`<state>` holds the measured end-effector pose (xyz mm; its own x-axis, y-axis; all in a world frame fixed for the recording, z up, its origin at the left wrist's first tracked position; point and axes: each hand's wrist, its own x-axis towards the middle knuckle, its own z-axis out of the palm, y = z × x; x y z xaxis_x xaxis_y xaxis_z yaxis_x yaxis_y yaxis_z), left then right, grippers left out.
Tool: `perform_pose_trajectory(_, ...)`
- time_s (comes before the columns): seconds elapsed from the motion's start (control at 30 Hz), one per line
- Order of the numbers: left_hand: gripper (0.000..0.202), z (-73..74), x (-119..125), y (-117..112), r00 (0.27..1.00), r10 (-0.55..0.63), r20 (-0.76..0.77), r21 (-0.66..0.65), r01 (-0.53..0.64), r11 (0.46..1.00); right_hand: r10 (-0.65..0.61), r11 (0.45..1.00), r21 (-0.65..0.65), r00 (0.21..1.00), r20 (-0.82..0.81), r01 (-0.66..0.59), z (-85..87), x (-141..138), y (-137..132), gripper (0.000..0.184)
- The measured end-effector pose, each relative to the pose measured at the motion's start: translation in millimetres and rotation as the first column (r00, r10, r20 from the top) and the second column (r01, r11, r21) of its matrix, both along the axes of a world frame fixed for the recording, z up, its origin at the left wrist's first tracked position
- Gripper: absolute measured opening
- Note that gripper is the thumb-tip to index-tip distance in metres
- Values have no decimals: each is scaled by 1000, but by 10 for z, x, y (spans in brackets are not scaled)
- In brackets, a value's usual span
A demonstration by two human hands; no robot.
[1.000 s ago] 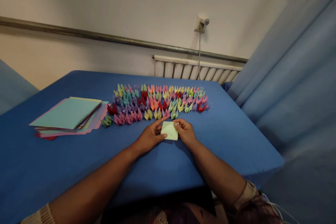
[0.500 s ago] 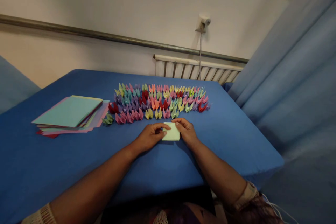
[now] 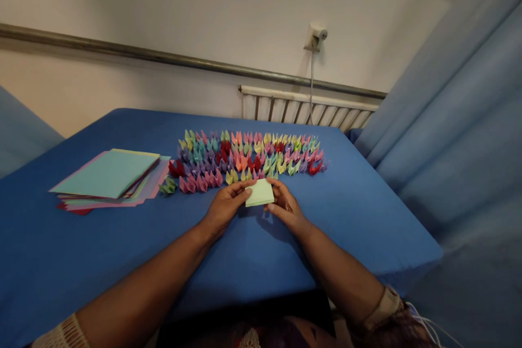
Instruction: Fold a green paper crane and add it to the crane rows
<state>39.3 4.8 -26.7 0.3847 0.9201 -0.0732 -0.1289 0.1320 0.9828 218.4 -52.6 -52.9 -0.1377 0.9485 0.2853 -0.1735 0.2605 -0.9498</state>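
Observation:
A small folded square of pale green paper (image 3: pixel 260 193) is held between my two hands, a little above the blue table cover. My left hand (image 3: pixel 228 204) pinches its left side, thumb on top and fingers behind. At its right edge my right hand (image 3: pixel 289 209) grips it, with the thumb at the lower right corner and the fingers at the back. Just beyond the paper stand rows of many-coloured origami cranes (image 3: pixel 248 162), and the front ones are partly hidden by the paper and fingers.
A stack of coloured paper sheets (image 3: pixel 110 174) lies to the left, with a green folded crane (image 3: pixel 168 186) beside it. The blue-covered table (image 3: pixel 367 217) meets a wall with a metal rail (image 3: pixel 196 60) and a socket (image 3: pixel 315 38). Blue curtains (image 3: pixel 457 98) hang at the right.
Both hands have lifted the green paper off the table and tilted it. It has moved slightly away and left, and my right thumb has shifted to its lower corner.

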Motion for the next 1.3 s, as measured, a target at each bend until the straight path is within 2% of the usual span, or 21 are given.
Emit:
perform_pose_trajectory(0.27, 52, 9, 7, -17, 1000, 22, -9, 3, -22, 1000, -68, 998, -14, 997, 30, 68, 21, -3, 9, 57)
perform_pose_trajectory(0.57, 51, -3, 10, -6, 1000, 21, -7, -5, -21, 1000, -100, 994, -29, 991, 85, 103, -106, 40, 70, 49)
perform_pose_trajectory(0.8, 52, 14, 10, 0, 998, 53, 18, -30, -53, 998, -77, 997, 0, 995, 66, 77, -25, 14, 33, 55)
perform_pose_trajectory(0.93, 52, 22, 13, -6, 998, 59, 15, -24, -59, 998, -100, 995, -14, 992, 81, 101, 18, -10, 16, 54)
perform_pose_trajectory(1.3, 52, -1, 9, 4, 999, 48, -1, -26, -48, 999, -118, 993, 2, 992, 39, 118, -30, -17, 61, 51)
